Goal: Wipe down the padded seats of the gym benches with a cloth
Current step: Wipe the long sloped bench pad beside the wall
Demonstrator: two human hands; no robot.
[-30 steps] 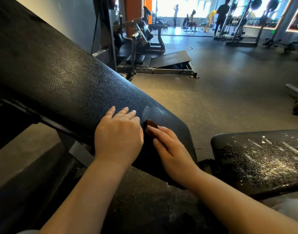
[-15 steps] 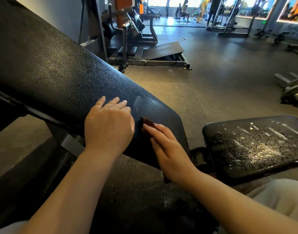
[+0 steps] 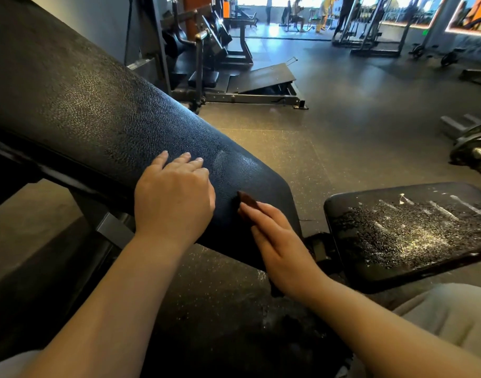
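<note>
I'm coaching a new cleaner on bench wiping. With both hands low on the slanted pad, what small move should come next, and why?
Probably slide the right hand and its dark cloth up the slanted pad. The cloth sits near the pad's lower end, and the long stretch above looks dry beyond one wiped sheen. The left hand rests flat beside it, bracing. The flat seat, streaked with white residue, can likely wait.

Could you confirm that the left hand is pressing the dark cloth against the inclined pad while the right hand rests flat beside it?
The hands are swapped. In the head view, the right hand presses the dark cloth against the inclined pad, while the left hand rests flat beside it.
</note>
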